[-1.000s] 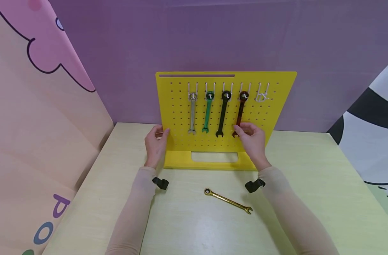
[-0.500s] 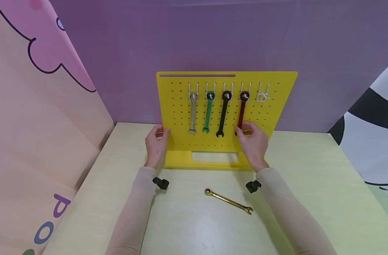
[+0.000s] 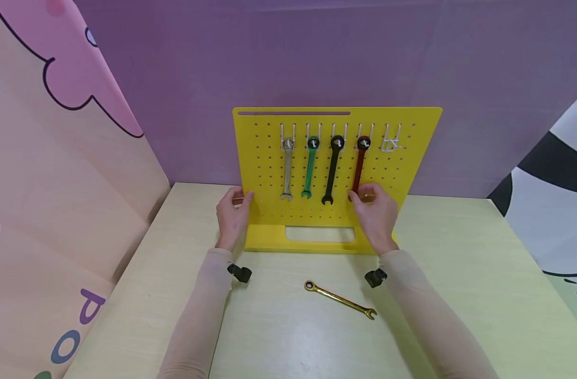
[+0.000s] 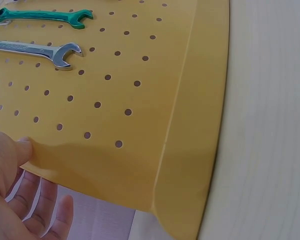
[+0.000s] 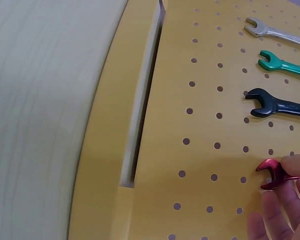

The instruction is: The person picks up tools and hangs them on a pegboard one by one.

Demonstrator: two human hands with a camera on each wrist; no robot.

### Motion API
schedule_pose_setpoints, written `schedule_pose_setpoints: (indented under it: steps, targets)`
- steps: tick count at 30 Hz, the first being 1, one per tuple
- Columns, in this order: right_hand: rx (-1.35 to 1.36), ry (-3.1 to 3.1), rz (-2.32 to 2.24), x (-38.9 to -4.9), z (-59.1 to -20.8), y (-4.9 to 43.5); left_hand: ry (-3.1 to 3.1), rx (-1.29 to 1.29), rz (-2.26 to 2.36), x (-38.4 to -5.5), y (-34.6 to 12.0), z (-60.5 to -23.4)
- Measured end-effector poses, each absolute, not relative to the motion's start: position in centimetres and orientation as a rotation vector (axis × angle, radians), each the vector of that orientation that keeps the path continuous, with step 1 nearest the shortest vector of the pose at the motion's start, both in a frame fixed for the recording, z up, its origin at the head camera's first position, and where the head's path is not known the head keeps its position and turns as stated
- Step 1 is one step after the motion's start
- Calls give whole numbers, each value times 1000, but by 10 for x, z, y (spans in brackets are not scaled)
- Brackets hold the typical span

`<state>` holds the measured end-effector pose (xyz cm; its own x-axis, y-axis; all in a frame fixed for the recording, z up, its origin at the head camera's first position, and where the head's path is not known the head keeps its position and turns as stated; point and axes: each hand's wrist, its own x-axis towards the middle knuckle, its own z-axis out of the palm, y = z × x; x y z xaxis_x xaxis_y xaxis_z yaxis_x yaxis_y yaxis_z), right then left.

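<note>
A yellow pegboard (image 3: 269, 208) stands upright on its base. From its white hooks hang a silver wrench (image 3: 287, 171), a green wrench (image 3: 309, 171), a black wrench (image 3: 332, 171) and a red wrench (image 3: 359, 168). My right hand (image 3: 377, 216) pinches the red wrench near its lower open end, whose red tips (image 5: 272, 172) show in the right wrist view. At the board's left edge, my left hand (image 3: 231, 216) holds on with the thumb in front and the other fingers behind. A gold wrench (image 3: 340, 299) lies on the table in front of the board.
A white hook (image 3: 390, 142) at the board's right bears no wrench. The light wooden table (image 3: 459, 273) extends around the base. A purple backdrop (image 3: 336, 52) rises behind, with a patterned panel (image 3: 70, 158) at the left.
My right hand has shifted slightly right along with the lower end of the red wrench, which the thumb now partly hides. My left hand has stayed on the board's edge.
</note>
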<state>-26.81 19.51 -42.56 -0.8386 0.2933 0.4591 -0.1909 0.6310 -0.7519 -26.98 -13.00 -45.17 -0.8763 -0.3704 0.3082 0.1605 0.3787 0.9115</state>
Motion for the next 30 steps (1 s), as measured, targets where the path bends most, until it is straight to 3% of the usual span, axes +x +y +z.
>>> schedule_pose_setpoints:
  steps: [30]
  targets:
    - [-66, -2332, 1102, -266, -428, 195, -2164, 151, -1516, -270, -130, -454]
